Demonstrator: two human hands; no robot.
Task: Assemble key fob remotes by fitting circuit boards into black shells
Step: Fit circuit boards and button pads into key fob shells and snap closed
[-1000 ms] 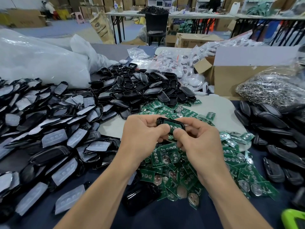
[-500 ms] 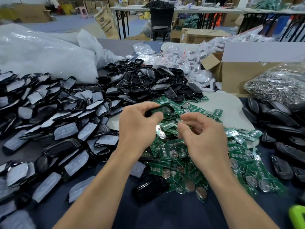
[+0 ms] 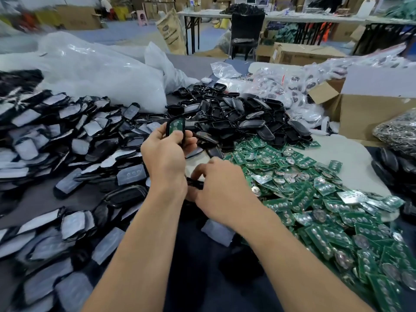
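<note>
— Where's the left hand [image 3: 165,158]?

— Lifted, with its fingers and thumb curled round a black shell [image 3: 168,129] that stands nearly on end. A green circuit board [image 3: 176,127] sits inside the shell, facing the camera.

— And half a second ago?

— The same shell lay flatter in that hand, over the loose circuit boards [image 3: 304,188]. It has since been carried up and across. The heap of empty black shells [image 3: 247,118] now lies just beyond the grip and to its right. The film-backed covers [image 3: 78,143] spread out to its left.

— Is the right hand [image 3: 225,190] helping?

— No. A second ago both hands pinched the shell together. Half a second ago the right hand had let go and hung beside it, fingers loosely spread. Now it has dropped below the grip, close against the left wrist.

— Is it holding anything?

— Its fingers [image 3: 202,171] are curled toward a dark piece [image 3: 194,183] wedged between them and the wrist. I cannot tell whether they actually grip it. That spot is shadowed and partly covered by the left forearm.

— What else lies near?

— The loose boards fan out to the right of the lower hand, and many of them show round silver cells. A cardboard box [image 3: 371,113] stands far off to the right of the held shell.
</note>
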